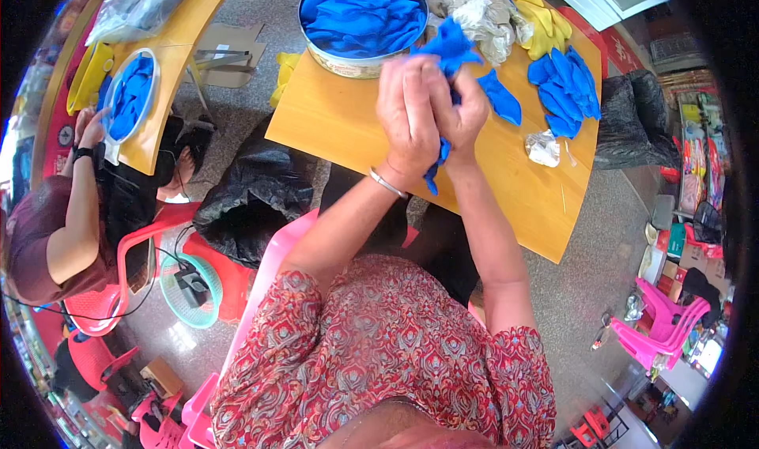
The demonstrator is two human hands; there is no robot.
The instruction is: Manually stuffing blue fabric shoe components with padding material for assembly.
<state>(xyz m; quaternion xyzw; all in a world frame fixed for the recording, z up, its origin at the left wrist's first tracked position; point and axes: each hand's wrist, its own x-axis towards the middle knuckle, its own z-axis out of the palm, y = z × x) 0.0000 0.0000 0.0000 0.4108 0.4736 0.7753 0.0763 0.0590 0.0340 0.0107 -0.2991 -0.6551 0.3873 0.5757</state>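
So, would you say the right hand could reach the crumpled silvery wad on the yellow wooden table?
Probably yes: bare tabletop lies between the right hand and the wad, though that hand clasps blue fabric with the left hand.

Held blue piece (453, 47), partly hidden

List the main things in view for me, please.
tables: two, yellow-brown, ahead and left
round tub: one, cream, front table
blue pieces: many, blue, tub and tabletop
yellow pile: one, yellow, table's far right
plastic pile: one, whitish, beside tub
black bags: two, black, flanking front table
chairs: several, pink and red, both sides
other person: one, maroon top, left table
held piece: one, blue, above front table
left fingers: one hand, bare, around held piece
right fingers: one hand, bare, around held piece
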